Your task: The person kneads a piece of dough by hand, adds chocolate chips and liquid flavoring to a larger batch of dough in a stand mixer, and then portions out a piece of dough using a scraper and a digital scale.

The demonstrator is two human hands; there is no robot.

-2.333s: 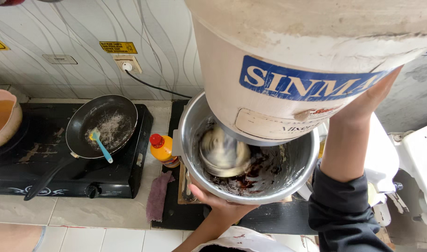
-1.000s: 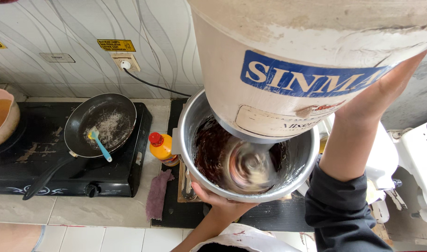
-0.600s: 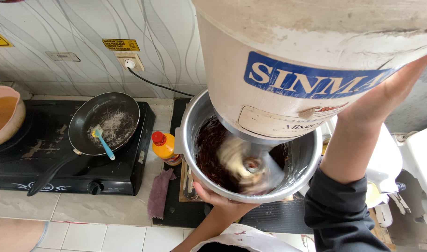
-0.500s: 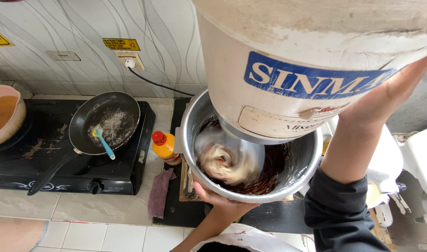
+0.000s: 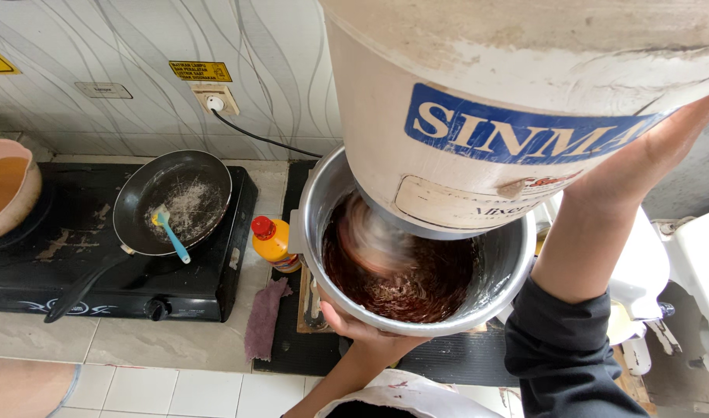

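A big white mixer head (image 5: pixel 478 77) with a blue label hangs over a metal bowl (image 5: pixel 315 209) of dark brown batter (image 5: pixel 424 286). The beater (image 5: pixel 374 240) is a pale blur at the bowl's left side. My left hand (image 5: pixel 362 329) reaches up from below and grips the bowl's near rim. My right hand (image 5: pixel 648 155), in a dark sleeve, is raised and pressed against the right side of the mixer head; its fingers are hidden behind the head.
Left of the bowl stand an orange bottle (image 5: pixel 273 241) with a red cap and a pink cloth (image 5: pixel 263 317). A black stove (image 5: pixel 29 255) carries a frying pan (image 5: pixel 176 201) with a blue spatula (image 5: pixel 171 236). A pinkish bowl (image 5: pixel 21 205) of orange liquid sits far left.
The blurred beater has circled inside the bowl, from the right side to the left. Both hands keep their hold.
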